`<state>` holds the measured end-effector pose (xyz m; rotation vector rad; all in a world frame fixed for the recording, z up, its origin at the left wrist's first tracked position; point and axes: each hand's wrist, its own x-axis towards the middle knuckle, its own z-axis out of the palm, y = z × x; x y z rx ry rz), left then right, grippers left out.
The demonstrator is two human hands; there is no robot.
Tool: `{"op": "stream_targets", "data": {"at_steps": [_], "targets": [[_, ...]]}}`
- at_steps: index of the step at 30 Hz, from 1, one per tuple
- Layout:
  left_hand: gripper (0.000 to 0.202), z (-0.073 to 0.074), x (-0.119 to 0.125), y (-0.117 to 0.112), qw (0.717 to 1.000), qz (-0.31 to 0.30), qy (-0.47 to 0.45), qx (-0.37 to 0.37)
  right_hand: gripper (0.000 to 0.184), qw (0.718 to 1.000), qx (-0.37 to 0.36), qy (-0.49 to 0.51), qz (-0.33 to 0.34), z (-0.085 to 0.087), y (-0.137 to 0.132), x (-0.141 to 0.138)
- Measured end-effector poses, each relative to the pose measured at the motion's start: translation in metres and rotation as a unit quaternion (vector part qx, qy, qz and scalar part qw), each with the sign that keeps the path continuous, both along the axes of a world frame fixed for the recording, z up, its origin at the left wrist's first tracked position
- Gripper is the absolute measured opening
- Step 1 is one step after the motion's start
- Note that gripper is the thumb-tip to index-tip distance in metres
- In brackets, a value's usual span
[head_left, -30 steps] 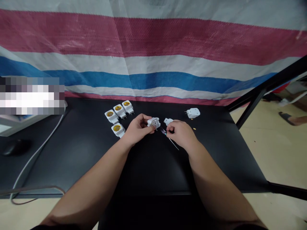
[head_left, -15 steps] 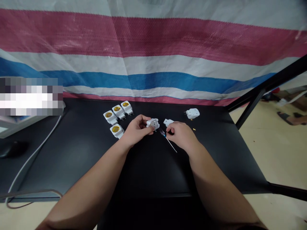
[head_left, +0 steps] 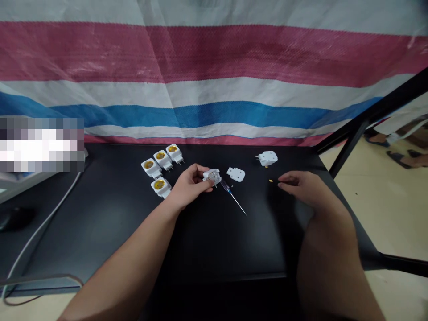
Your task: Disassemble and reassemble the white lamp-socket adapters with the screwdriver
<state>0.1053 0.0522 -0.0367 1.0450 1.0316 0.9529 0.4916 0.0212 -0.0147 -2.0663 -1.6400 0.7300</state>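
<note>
A striped tarp [head_left: 214,67] is hanging behind the black desk [head_left: 214,240]. The left hand [head_left: 189,185] is holding an open white plug body [head_left: 211,176] just above the desk, its grip clamped on it. The right hand [head_left: 306,189] is hovering low, its grip apart and empty, fingertips just beside a tiny brass piece [head_left: 270,181]. Four white lamp adapters [head_left: 160,165] are sitting left of the hands, and a whole plug [head_left: 268,158] is lying farther back. A cover plate [head_left: 236,174] and a screwdriver [head_left: 232,198] are lying between the hands.

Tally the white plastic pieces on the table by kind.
4 yellow-centred sockets
1 open socket, in the left hand
1 plug
1 cover
Total: 7
</note>
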Motion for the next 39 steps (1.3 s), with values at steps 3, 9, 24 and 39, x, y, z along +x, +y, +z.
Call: {"op": "stream_targets", "data": {"at_steps": [3, 9, 24, 39], "targets": [[0.047, -0.001, 0.001, 0.000, 1.000, -0.007, -0.009, -0.002, 0.011, 1.000, -0.004, 0.013, 0.007, -0.011, 0.000, -0.003], [0.044, 0.001, 0.001, -0.001, 1.000, -0.008, -0.008, -0.007, 0.009, 1.000, -0.003, -0.011, 0.018, -0.014, 0.008, -0.013], [0.045, 0.002, 0.001, -0.001, 1.000, -0.011, -0.015, -0.010, 0.011, 1.000, 0.004, 0.020, 0.012, -0.014, 0.010, -0.020], [0.044, 0.006, 0.003, -0.001, 1.000, -0.004, -0.015, -0.022, 0.010, 0.991, 0.022, 0.001, 0.131, -0.002, 0.003, -0.031]]}}
